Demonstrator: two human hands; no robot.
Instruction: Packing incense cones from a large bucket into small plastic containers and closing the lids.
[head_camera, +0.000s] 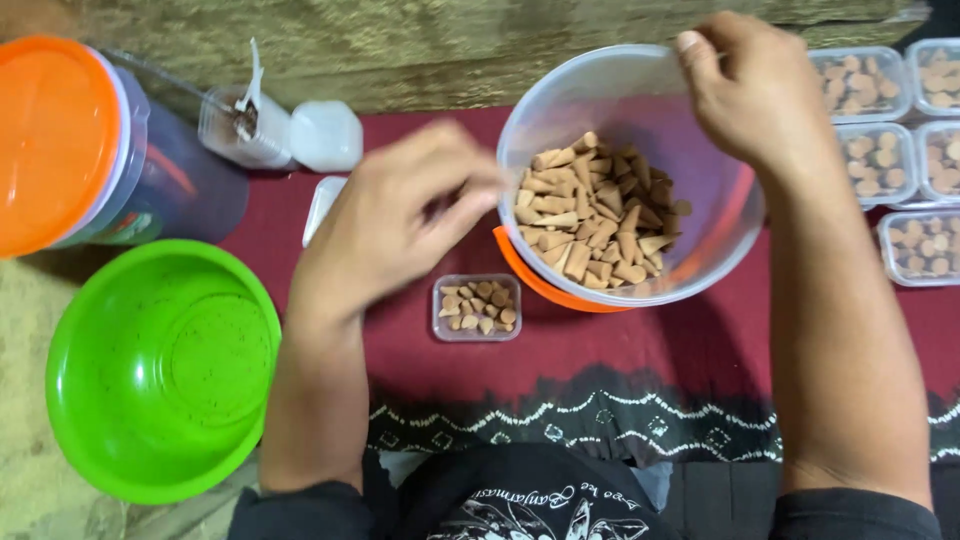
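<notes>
A clear plastic tub (560, 95) holding many tan cone-shaped pieces (595, 215) sits tilted on an orange lid on the dark red cloth (600, 350). My right hand (750, 95) grips the tub's far rim. My left hand (400, 215) hovers, blurred, just left of the tub and above a small clear box (477, 307) filled with cones. Whether its curled fingers hold any cones is unclear.
An empty green bowl (160, 370) lies at the lower left. A dark jar with an orange lid (60, 140) stands at the upper left. Small clear containers (290, 130) sit beside it. Several filled small boxes (880, 150) line the right edge.
</notes>
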